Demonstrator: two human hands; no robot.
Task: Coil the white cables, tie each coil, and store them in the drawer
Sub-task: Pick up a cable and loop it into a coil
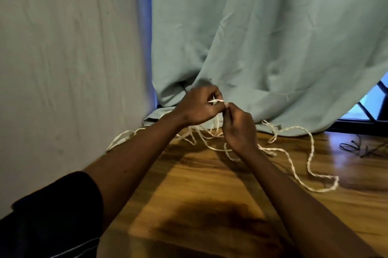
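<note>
1. To the left of the wooden table (210, 205), a pale wall (63, 58) is filling the view, and a loop of the white cable (310, 165) is hanging off the table's left edge against it, probably because the length has not been gathered yet.
2. The left hand (197, 106) is hovering above the table's far edge, raised clear of the wood. The forearm is reaching in from a dark sleeve (52, 211) at the table's near-left corner, wrist bent slightly down. Its fingers are curled and pressed together around a short end of the cable, with the white tip sticking out toward the other hand, seemingly to keep that end fixed as the start of a coil.
3. The right hand (239, 129) is meeting it just to the right and a little nearer, fingertips touching the same white tip. The thumb and forefinger are pinching the cable; the other fingers are folded in, and how tightly they are closing cannot be told.
4. Under both hands the cable is lying loose and tangled on the table's far half, one long strand wandering toward the table's right side. No coil is formed and no drawer is showing, so the task looks to be barely begun.
5. Behind the table a green curtain (273, 48) is draping onto the far edge, and thin dark wires (357, 146) are lying at the table's far-right corner.
</note>
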